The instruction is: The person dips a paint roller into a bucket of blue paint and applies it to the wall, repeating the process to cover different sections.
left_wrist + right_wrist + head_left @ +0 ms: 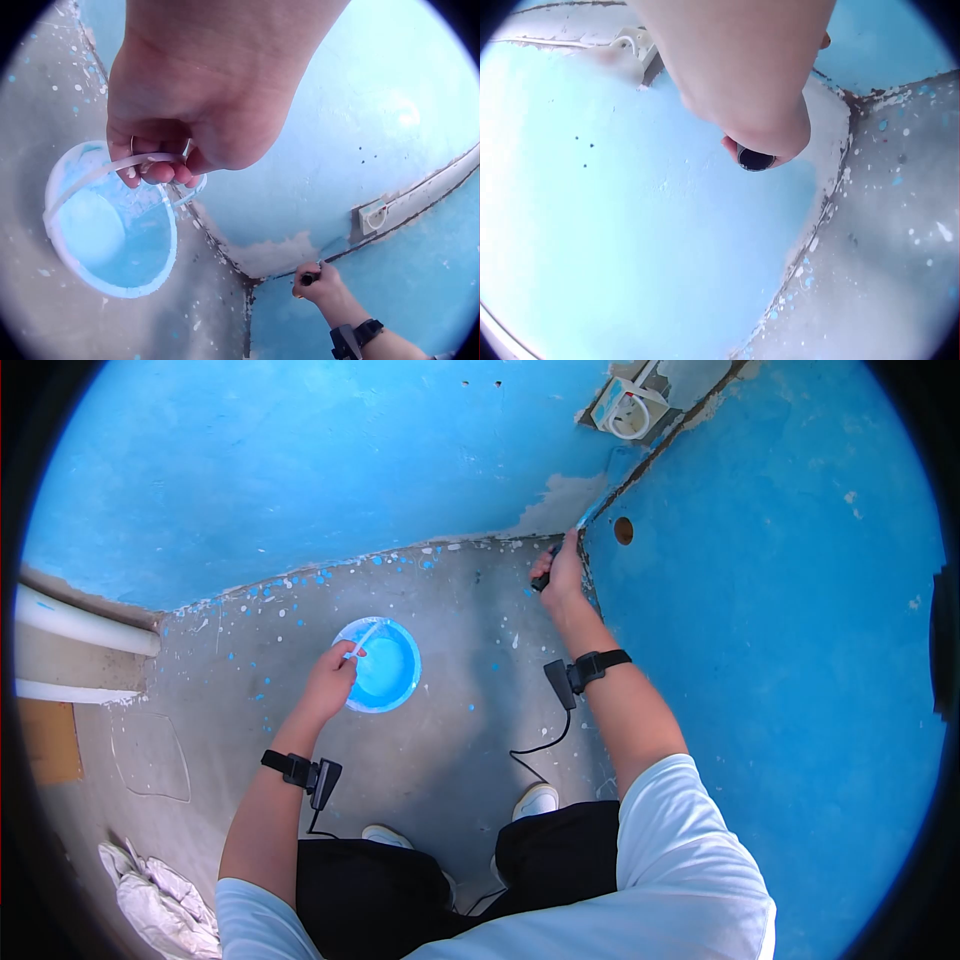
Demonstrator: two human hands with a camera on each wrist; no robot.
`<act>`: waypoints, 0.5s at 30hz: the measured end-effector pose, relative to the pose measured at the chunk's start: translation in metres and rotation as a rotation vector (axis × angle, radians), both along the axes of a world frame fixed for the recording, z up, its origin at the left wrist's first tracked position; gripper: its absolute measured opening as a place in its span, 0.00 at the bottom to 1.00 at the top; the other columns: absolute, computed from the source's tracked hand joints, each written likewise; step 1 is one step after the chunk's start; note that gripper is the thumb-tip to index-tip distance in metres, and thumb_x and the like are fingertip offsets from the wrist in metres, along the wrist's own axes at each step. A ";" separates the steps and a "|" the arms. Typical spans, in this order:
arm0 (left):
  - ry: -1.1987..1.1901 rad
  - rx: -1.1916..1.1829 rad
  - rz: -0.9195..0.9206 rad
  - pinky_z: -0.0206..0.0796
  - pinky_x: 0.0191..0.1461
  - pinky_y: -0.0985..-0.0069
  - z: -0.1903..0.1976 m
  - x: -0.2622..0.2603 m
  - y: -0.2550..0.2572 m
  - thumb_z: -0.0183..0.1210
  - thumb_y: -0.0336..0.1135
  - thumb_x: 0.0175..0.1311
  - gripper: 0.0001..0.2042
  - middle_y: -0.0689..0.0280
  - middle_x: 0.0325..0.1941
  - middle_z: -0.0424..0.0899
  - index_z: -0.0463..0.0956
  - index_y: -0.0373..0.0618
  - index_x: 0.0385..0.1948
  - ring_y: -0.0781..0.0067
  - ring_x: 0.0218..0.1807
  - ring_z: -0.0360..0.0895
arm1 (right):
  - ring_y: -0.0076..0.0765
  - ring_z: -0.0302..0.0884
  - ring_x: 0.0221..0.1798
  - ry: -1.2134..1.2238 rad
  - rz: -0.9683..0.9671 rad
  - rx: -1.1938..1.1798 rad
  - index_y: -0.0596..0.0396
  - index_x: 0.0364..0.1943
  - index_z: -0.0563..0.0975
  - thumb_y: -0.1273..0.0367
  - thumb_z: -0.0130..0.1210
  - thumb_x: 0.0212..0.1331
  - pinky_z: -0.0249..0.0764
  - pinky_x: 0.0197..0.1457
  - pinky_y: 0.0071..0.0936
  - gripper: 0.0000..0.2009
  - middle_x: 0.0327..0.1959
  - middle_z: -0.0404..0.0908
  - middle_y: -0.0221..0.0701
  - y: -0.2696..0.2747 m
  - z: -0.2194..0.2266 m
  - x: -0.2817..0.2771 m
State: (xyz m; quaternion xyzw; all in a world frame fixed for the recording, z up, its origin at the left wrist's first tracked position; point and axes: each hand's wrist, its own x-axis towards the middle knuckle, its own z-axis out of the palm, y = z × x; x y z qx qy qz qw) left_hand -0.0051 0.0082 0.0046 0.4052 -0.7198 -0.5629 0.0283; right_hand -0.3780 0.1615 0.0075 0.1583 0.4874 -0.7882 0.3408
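My left hand (332, 678) grips the white curved handle (112, 169) of a paint bucket (412, 678). The bucket has a white rim and pale blue paint inside, and it hangs or stands close over the grey floor. Up at the wall corner, my right hand (563, 572) holds a black-handled paintbrush (545, 575) with its blue-coated end against the corner seam. In the right wrist view only the round black butt of the handle (755, 160) shows below the hand; the brush's head is hidden there.
Blue walls (330, 460) meet at the corner, with a bare grey-white patch (562, 500) low down. A socket box with a looped white cable (628, 415) sits above. White pipes (85, 622) run at left; a crumpled cloth (165, 900) lies on the paint-spotted floor (440, 760).
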 end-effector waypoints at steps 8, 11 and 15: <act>-0.008 -0.002 0.018 0.60 0.29 0.75 0.009 0.000 0.003 0.49 0.31 0.69 0.08 0.69 0.21 0.71 0.76 0.45 0.43 0.79 0.25 0.68 | 0.26 0.53 0.15 0.079 -0.097 -0.036 0.50 0.26 0.60 0.42 0.39 0.68 0.55 0.19 0.27 0.26 0.15 0.56 0.23 -0.010 0.015 -0.017; -0.006 -0.019 0.015 0.60 0.29 0.75 0.003 0.003 0.000 0.49 0.31 0.69 0.08 0.69 0.21 0.71 0.76 0.45 0.43 0.79 0.25 0.68 | 0.28 0.53 0.13 0.078 -0.137 -0.056 0.50 0.24 0.60 0.42 0.39 0.69 0.56 0.18 0.28 0.27 0.13 0.56 0.25 -0.008 0.015 -0.026; -0.001 -0.013 -0.001 0.60 0.28 0.79 0.001 0.002 0.000 0.48 0.29 0.69 0.07 0.72 0.22 0.70 0.75 0.45 0.42 0.82 0.25 0.66 | 0.30 0.54 0.12 0.209 -0.096 0.106 0.51 0.22 0.60 0.43 0.40 0.69 0.59 0.17 0.29 0.28 0.12 0.56 0.27 -0.006 0.006 0.005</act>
